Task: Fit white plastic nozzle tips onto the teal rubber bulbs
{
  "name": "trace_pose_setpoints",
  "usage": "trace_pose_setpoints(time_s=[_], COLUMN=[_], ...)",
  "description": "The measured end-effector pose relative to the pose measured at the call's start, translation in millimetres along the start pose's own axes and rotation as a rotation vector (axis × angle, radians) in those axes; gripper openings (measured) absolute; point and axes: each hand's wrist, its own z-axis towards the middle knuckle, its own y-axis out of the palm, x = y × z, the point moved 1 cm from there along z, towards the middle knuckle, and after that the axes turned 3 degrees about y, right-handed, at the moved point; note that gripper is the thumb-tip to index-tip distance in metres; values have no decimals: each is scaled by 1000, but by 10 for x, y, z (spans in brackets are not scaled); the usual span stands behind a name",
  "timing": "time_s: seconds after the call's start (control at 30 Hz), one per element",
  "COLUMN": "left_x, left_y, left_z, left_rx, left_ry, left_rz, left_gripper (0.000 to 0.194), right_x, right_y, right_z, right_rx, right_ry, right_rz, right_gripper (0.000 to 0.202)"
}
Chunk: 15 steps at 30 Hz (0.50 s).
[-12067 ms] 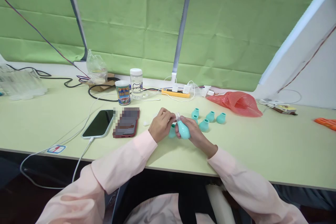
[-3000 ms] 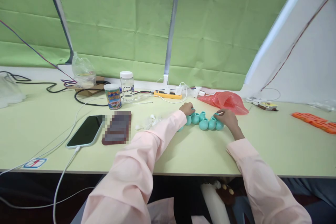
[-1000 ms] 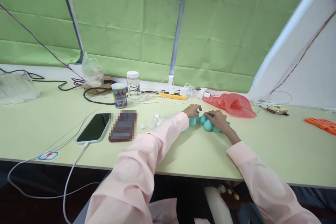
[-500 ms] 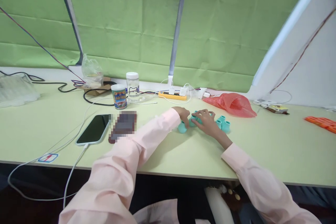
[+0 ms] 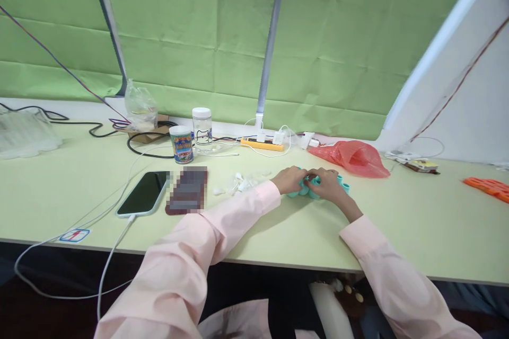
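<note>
Teal bulbs (image 5: 314, 195) clustered on worktop (image 5: 397, 222), under and beside your left hand (image 5: 290, 180) and right hand (image 5: 328, 185). Grip of each: fingers curled at bulbs; whether clamped, you cannot tell. Hands flank cluster, probably to steady round bodies. At right end, bulbs stand upright: long axes near vertical, open necks upward; other necks mostly hidden.

a patterned cup (image 5: 182, 145) and a lidded jar (image 5: 202, 130) stand left of centre; a yellow power strip (image 5: 254, 144) lies near the middle.
</note>
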Motion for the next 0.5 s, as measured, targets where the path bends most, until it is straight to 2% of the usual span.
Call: trace_pose_setpoints(time_s=[0.13,0.23,0.3,0.4,0.5], left_x=[-1,82,231,537,717], left_y=[43,-91,-250,-485,-580], left_z=[-115,-277,-427,-721,-1052], left_rx=[46,28,-3,-49,-25], left_ry=[-55,-150,-187,-158,-151], left_rz=[-33,-34,27,173,287], left_gripper=[30,41,44,35,31], right_x=[-1,-6,-5,-6,-16], right_y=[24,43,53,66,67], right_z=[-20,-37,-47,-60,-71], right_rx=[29,76,96,137,169], right_ry=[-9,-20,-30,-58,-96], right_rz=[53,53,45,51,47], right_gripper=[17,16,15,17,17])
